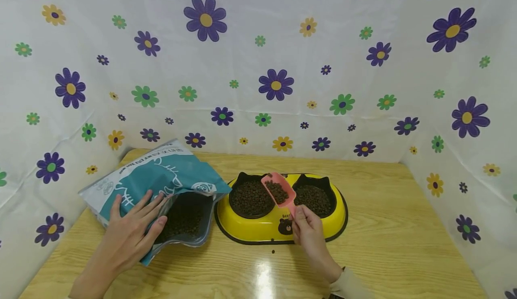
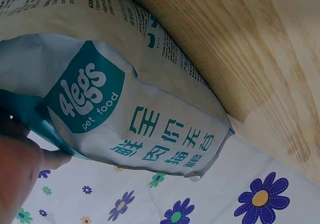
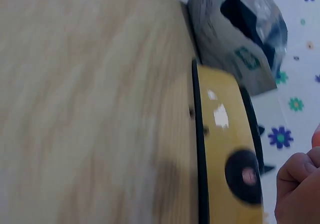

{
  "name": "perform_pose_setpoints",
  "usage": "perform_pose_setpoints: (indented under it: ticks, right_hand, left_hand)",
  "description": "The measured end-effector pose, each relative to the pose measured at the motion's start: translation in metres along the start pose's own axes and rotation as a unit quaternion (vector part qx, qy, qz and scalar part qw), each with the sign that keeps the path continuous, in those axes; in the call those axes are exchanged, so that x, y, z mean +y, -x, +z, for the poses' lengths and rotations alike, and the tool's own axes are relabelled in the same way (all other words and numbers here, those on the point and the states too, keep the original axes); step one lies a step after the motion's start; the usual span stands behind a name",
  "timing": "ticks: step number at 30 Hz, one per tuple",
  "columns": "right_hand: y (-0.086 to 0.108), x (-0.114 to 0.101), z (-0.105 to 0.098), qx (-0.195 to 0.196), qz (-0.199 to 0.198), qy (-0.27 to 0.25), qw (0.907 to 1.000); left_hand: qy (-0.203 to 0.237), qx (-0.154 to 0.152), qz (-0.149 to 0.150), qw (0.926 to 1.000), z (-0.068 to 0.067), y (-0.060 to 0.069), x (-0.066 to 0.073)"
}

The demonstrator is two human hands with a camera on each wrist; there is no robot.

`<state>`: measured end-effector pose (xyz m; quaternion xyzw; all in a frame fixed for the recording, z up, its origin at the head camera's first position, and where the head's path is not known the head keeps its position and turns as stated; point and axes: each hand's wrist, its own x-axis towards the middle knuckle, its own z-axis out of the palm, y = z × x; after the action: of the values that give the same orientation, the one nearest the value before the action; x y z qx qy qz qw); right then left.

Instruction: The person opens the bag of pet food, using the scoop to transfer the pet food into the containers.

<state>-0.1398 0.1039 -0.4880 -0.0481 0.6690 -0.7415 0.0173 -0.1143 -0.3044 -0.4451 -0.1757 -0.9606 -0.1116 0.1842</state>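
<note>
In the head view my right hand (image 1: 312, 238) grips the handle of a pink scoop (image 1: 288, 194), which holds brown kibble above the middle of a yellow double pet bowl (image 1: 250, 229). Both black cat-eared dishes, the left dish (image 1: 252, 198) and the right dish (image 1: 313, 198), contain kibble. On the left, my left hand (image 1: 131, 234) rests with fairly straight fingers on a teal and white pet food bag (image 1: 149, 173). The bag lies on its side, its mouth wide and facing me, with kibble inside. The right wrist view cuts off most of the right hand (image 3: 300, 184).
A loose kibble piece (image 1: 273, 251) lies on the wooden table (image 1: 387, 227) in front of the bowl. A white cloth with printed flowers (image 1: 242, 56) hangs behind and along both sides. The bag's front corner stands close to the bowl's left end.
</note>
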Motion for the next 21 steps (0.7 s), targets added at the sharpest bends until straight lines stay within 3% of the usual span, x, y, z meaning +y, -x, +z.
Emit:
perform_pose_setpoints:
  ticks: [4, 14, 18, 21]
  right_hand:
    - [-0.002, -0.003, -0.032, 0.034, -0.026, 0.054, 0.9976]
    - [-0.002, -0.004, -0.089, 0.098, -0.02, 0.15, 0.9836]
    - [-0.002, -0.006, -0.103, 0.124, -0.036, 0.23, 0.9645]
    - [-0.003, -0.007, -0.11, 0.137, -0.046, 0.298, 0.9437]
  left_hand:
    - [-0.001, 0.001, 0.001, 1.0, 0.0, 0.0, 0.0]
    - [-0.005, -0.001, 0.002, 1.0, 0.0, 0.0, -0.001]
    - [-0.001, -0.002, 0.001, 1.0, 0.0, 0.0, -0.001]
    - [0.001, -0.001, 0.0, 1.0, 0.0, 0.0, -0.001]
